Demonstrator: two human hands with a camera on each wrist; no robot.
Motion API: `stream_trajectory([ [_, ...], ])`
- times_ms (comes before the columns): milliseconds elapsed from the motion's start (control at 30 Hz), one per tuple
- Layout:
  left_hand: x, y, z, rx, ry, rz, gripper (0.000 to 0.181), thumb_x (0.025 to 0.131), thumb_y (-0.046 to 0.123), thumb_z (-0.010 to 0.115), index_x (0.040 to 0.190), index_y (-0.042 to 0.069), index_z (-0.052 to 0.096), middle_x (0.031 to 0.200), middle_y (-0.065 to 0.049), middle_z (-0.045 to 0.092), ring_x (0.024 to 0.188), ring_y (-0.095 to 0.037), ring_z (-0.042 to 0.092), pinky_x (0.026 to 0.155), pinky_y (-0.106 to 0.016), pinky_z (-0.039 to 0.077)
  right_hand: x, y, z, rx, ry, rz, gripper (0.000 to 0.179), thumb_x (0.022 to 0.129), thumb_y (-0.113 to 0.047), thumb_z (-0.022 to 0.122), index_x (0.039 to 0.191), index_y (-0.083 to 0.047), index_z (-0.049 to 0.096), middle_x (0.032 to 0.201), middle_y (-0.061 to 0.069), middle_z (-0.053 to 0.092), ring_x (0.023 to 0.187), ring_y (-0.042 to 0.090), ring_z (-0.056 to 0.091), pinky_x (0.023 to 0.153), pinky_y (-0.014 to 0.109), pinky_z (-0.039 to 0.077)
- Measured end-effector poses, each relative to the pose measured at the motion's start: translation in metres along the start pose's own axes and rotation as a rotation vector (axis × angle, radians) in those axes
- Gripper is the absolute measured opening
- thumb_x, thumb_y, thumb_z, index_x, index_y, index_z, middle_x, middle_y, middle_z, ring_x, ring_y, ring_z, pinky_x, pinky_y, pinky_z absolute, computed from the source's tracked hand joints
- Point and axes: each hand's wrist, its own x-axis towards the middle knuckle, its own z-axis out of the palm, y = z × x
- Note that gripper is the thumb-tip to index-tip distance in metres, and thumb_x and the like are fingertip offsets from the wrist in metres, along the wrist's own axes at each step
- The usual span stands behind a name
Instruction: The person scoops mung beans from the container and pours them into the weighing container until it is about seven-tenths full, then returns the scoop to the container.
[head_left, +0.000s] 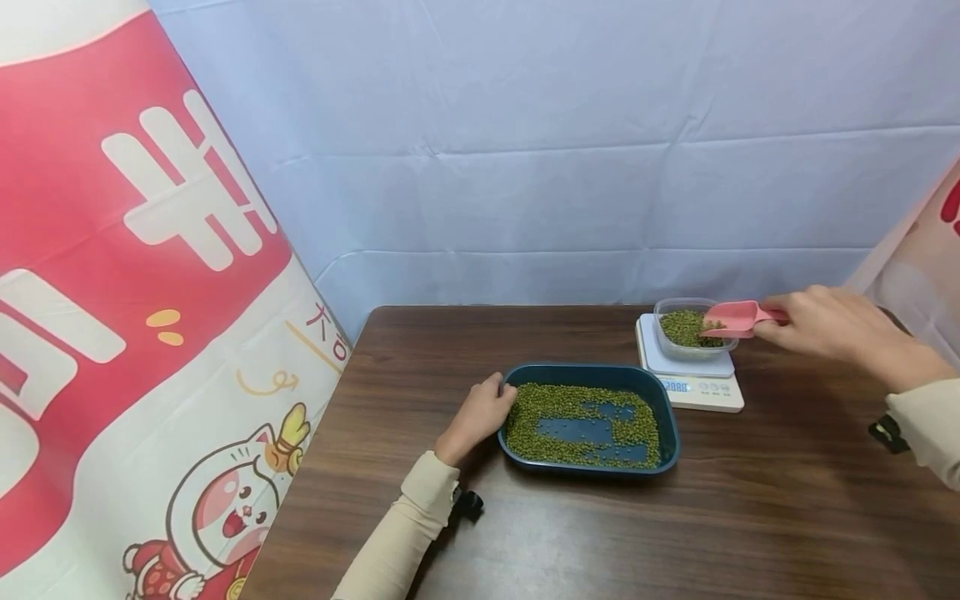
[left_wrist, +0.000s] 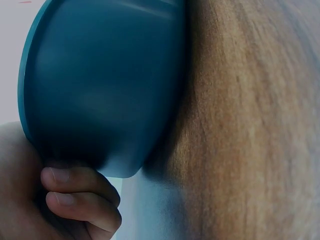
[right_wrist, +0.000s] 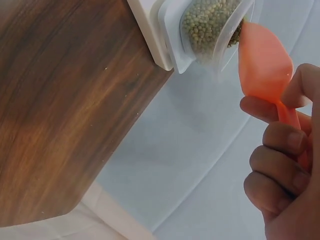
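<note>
My right hand (head_left: 825,321) grips the handle of a pink scoop (head_left: 735,317). The scoop tilts over a clear plastic container (head_left: 696,352), its lip close above the green mung beans (head_left: 681,328) inside; a few beans show at that lip. Under the container is a white kitchen scale (head_left: 708,397) with a lit display, its digits too small to read surely. My left hand (head_left: 480,412) holds the left end of a dark blue tray (head_left: 667,417), with fingers curled in the left wrist view (left_wrist: 82,200). Mung beans are spread unevenly across the tray, and its bottom shows through in patches.
Everything stands on a brown wooden table (head_left: 570,542). The scale sits near the table's back edge, just behind the tray's right corner. A pale cloth backdrop (head_left: 487,208) hangs behind, and a red and white printed banner (head_left: 82,233) stands at left.
</note>
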Motion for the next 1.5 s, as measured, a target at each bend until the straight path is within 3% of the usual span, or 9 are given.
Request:
stream_trajectory([
  [500, 0.002, 0.004, 0.004, -0.001, 0.003, -0.014, 0.029, 0.113, 0.028, 0.04, 0.089, 0.013, 0.042, 0.067, 0.002, 0.036, 0.056, -0.015, 0.028, 0.057, -0.032, 0.031, 0.0, 0.009, 0.005, -0.013, 0.027, -0.02, 0.029, 0.1, -0.036, 0.066, 0.079, -0.02, 0.056, 0.065, -0.001, 0.043, 0.064, 0.019, 0.045, 0.054, 0.036, 0.031],
  [700, 0.002, 0.003, 0.004, -0.002, -0.002, -0.011, 0.03, 0.114, 0.029, 0.039, 0.089, 0.012, 0.042, 0.067, 0.002, 0.036, 0.056, -0.015, 0.027, 0.058, -0.032, 0.031, -0.004, 0.005, 0.009, 0.018, 0.048, -0.009, 0.023, 0.1, -0.035, 0.064, 0.096, -0.012, 0.068, 0.064, 0.0, 0.042, 0.063, 0.018, 0.044, 0.054, 0.035, 0.03],
  [933, 0.004, 0.003, 0.005, -0.008, 0.0, -0.004, 0.029, 0.114, 0.029, 0.039, 0.09, 0.012, 0.042, 0.069, 0.002, 0.037, 0.057, -0.015, 0.029, 0.058, -0.032, 0.032, -0.006, -0.004, 0.012, 0.034, 0.072, -0.026, 0.039, 0.1, -0.036, 0.065, 0.121, -0.004, 0.072, 0.067, 0.0, 0.048, 0.064, 0.02, 0.046, 0.054, 0.036, 0.033],
  [1067, 0.004, 0.002, 0.005, 0.0, -0.004, -0.003, 0.029, 0.114, 0.029, 0.04, 0.089, 0.013, 0.043, 0.069, 0.002, 0.037, 0.057, -0.015, 0.029, 0.059, -0.031, 0.032, -0.009, -0.016, 0.015, 0.053, 0.117, -0.035, 0.024, 0.097, -0.034, 0.067, 0.103, -0.01, 0.071, 0.064, -0.003, 0.042, 0.061, 0.017, 0.043, 0.054, 0.033, 0.03],
  [1367, 0.0, 0.001, 0.0, 0.009, -0.021, 0.003, 0.032, 0.114, 0.031, 0.042, 0.088, 0.013, 0.043, 0.067, 0.001, 0.035, 0.056, -0.015, 0.029, 0.059, -0.032, 0.032, -0.016, -0.043, 0.024, 0.074, 0.245, -0.118, 0.013, 0.093, -0.027, 0.07, 0.087, -0.018, 0.064, 0.061, -0.007, 0.038, 0.058, 0.012, 0.038, 0.053, 0.031, 0.028],
  [1500, -0.001, 0.001, -0.001, 0.017, -0.026, 0.0, 0.031, 0.114, 0.03, 0.042, 0.088, 0.013, 0.044, 0.068, 0.001, 0.036, 0.057, -0.015, 0.03, 0.059, -0.032, 0.033, -0.02, -0.057, 0.029, 0.081, 0.275, -0.161, 0.009, 0.092, -0.024, 0.072, 0.092, -0.015, 0.069, 0.06, -0.008, 0.037, 0.056, 0.01, 0.035, 0.054, 0.029, 0.027],
])
